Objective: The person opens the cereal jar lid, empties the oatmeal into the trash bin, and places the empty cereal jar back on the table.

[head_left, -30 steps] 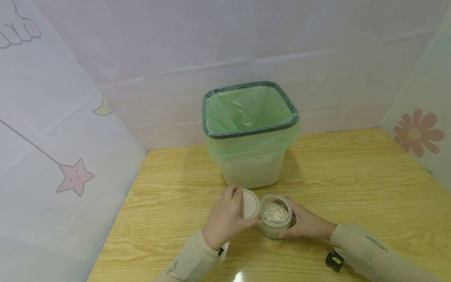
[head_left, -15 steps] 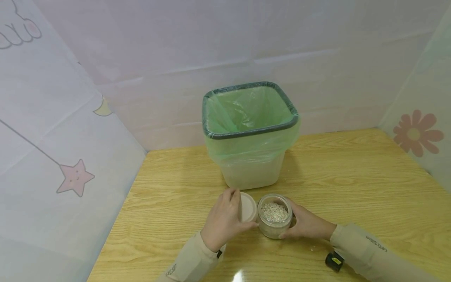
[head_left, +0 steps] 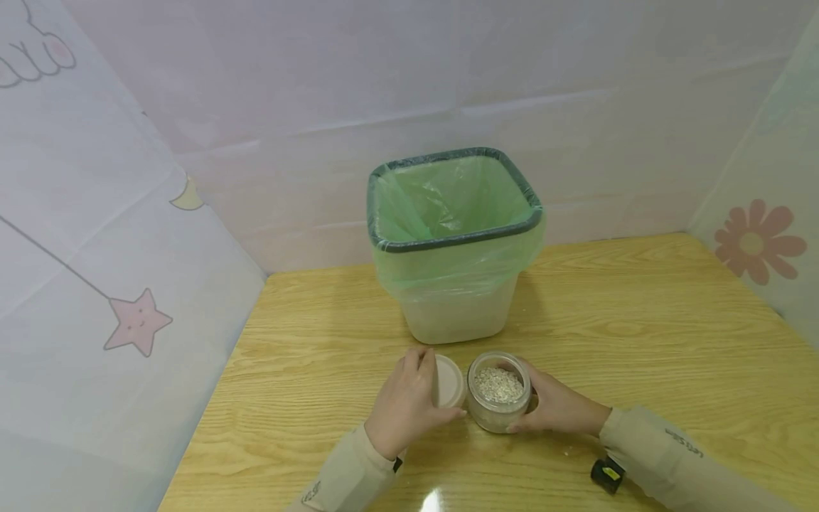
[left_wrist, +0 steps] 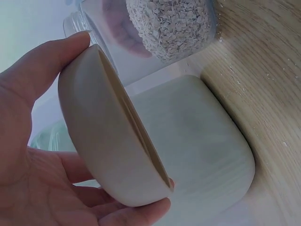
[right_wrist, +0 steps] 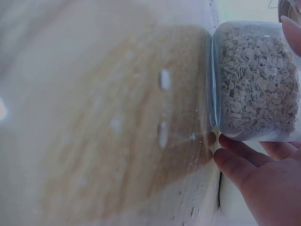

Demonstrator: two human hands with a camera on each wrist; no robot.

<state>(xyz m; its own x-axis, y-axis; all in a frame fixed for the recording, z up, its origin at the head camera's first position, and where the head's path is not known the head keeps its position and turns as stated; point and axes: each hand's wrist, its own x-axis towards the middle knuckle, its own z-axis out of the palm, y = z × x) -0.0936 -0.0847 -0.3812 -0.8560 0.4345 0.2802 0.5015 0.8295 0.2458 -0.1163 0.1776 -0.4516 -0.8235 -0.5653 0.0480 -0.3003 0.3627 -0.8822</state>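
Head view gives me both hands clear of each other: the left hand (head_left: 406,402) pinches a tilted lid (head_left: 451,382) between thumb and fingers, just beside the open jar (head_left: 495,418), which the right hand (head_left: 559,403) grips round its side. From the right wrist feed I read the jar as upright on the table (head_left: 640,320), part-filled with pale flakes (right_wrist: 261,80). Behind it stands the bin (head_left: 457,313), its green liner (head_left: 448,264) folded over the rim.
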